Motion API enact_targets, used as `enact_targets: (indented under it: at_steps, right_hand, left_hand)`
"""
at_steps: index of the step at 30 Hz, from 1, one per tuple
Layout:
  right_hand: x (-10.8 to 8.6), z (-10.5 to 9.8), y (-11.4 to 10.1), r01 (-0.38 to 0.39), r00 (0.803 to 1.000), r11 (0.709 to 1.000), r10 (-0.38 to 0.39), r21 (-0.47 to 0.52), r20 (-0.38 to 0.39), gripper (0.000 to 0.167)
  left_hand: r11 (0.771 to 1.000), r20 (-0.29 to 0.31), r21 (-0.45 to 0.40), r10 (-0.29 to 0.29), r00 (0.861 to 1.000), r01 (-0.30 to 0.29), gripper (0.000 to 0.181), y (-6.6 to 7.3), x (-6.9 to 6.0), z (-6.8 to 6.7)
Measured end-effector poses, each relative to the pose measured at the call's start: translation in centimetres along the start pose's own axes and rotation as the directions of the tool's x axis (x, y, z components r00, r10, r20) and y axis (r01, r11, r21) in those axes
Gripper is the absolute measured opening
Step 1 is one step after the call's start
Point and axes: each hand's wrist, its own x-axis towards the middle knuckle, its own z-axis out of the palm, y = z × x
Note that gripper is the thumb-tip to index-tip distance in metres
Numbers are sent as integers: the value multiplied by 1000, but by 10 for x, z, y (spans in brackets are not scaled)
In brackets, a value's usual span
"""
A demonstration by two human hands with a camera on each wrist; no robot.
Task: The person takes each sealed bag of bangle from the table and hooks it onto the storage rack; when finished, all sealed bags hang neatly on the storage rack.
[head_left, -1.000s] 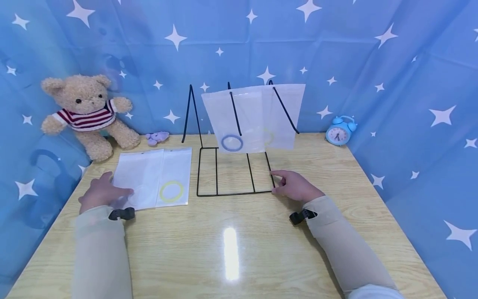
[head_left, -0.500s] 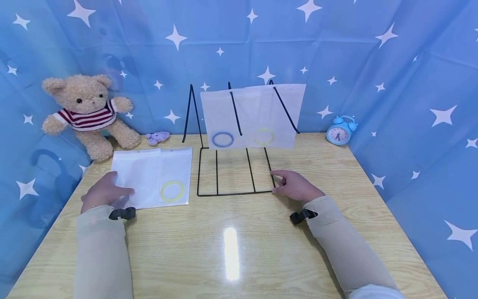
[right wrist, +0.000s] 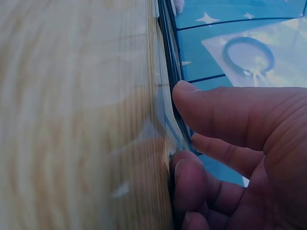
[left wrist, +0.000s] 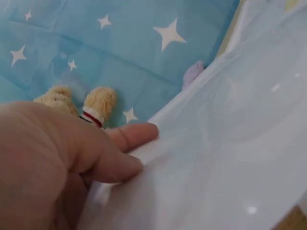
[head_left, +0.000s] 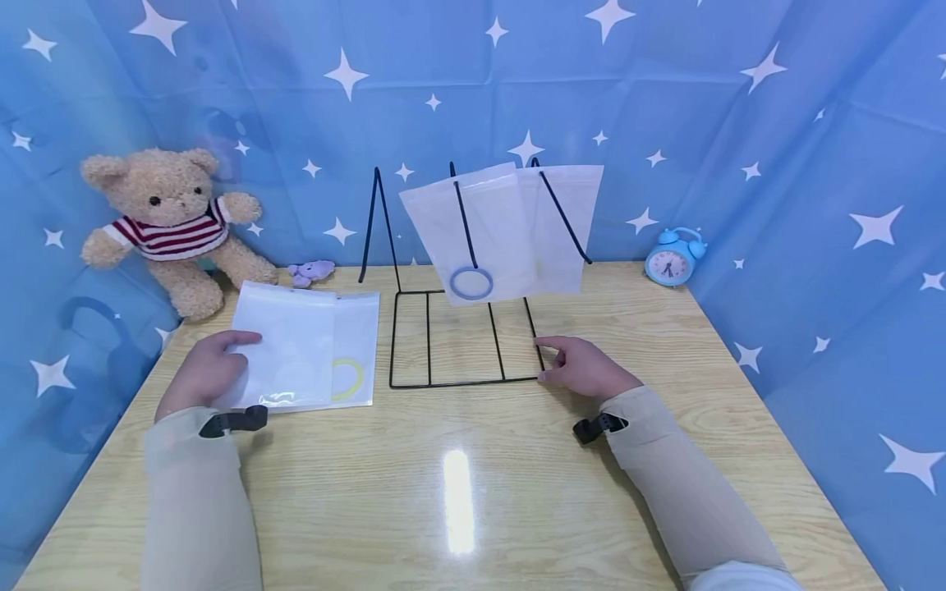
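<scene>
My left hand [head_left: 207, 369] pinches the left edge of a clear zip bag [head_left: 284, 349] between thumb and fingers; in the left wrist view the bag [left wrist: 206, 158] slants up from the hand, a faint ring showing through. Partly under it lies another bag [head_left: 362, 316] with a yellow ring [head_left: 357, 379]. My right hand [head_left: 587, 367] grips the front right corner of a black wire rack [head_left: 461, 383], thumb against its bar [right wrist: 173, 62]. From the rack's middle hook hangs a bag [head_left: 488, 222] with a blue ring [head_left: 471, 283]; behind it, another bag [head_left: 572, 222] hangs on the right hook.
The rack's left hook [head_left: 375, 205] carries no bag. A teddy bear [head_left: 173, 230] and a small purple toy [head_left: 312, 272] sit at the back left. A blue alarm clock [head_left: 674, 258] stands at the back right, before a starry curtain [head_left: 783, 164].
My left hand has moved the upper bag slightly up and right, covering more of the yellow ring. The hanging blue-ring bag swings side to side. My right hand stays put.
</scene>
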Motion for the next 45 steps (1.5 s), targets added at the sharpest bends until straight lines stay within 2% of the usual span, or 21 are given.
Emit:
enact_targets:
  at_steps: [8, 13, 17, 20, 25, 34, 38, 42, 45]
  right_hand:
    - [-1, 0, 2, 0, 1000, 1000, 0, 5, 5, 69]
    - [-1, 0, 1, -3, 1000, 1000, 3, 10, 6, 69]
    - [-1, 0, 0, -7, 1000, 1000, 7, 18, 6, 70]
    - [-1, 0, -1, -13, 1000, 1000, 12, 22, 6, 70]
    - [-2, 0, -2, -14, 1000, 1000, 14, 16, 2, 69]
    - [-2, 0, -2, -7, 1000, 1000, 7, 1, 5, 70]
    - [-1, 0, 0, 2, 1000, 1000, -2, 1, 5, 71]
    - [-1, 0, 2, 9, 1000, 1000, -9, -1, 4, 70]
    - [-1, 0, 3, 10, 1000, 1000, -10, 0, 3, 70]
  left_hand:
    - [986, -75, -117, 113, 991, -121, 53, 19, -7, 1]
    - [976, -90, -153, 143, 986, -156, 49, 30, -13, 1]
    - [967, -126, -183, 157, 979, -179, 47, 39, -21, 1]
    - [953, -177, -217, 173, 969, -210, 45, 45, -27, 3]
    - [923, -257, -258, 220, 941, -287, 41, 53, -36, 5]
    - [869, -284, -313, 299, 911, -382, 36, 58, -43, 5]
    - [830, -313, -333, 351, 883, -448, 34, 58, -44, 6]
    - [763, -329, -400, 398, 856, -508, 34, 60, -46, 7]
    - [709, -333, -460, 421, 844, -535, 33, 62, -48, 8]
